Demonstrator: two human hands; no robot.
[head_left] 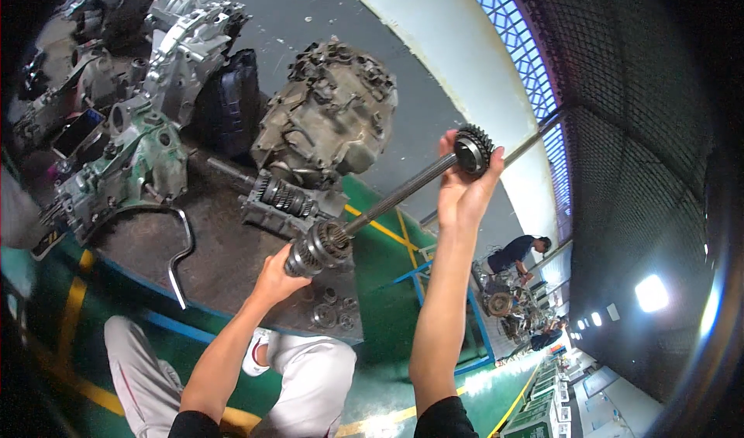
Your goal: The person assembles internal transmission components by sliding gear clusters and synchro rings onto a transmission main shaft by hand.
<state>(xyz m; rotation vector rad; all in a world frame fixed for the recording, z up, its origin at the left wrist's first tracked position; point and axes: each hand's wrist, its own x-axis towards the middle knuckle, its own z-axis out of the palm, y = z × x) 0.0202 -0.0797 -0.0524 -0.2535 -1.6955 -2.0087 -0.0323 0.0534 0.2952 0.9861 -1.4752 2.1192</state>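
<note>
Hands hold a gear shaft [395,195] in the air, above the work mat [232,260].

Left hand [280,275] grips the shaft's lower end, fingers closed around the gear cluster [318,248]; right hand [463,186] is closed on a loose gear [473,150] at the upper end. The shaft slants up to the right between them. Below lie a gearbox housing [329,116], a bent bar [182,256] and small rings [329,310].

Bare forearms emerge from short black sleeves [438,421], above light grey trousers [310,376] and white shoes [256,353].
</note>
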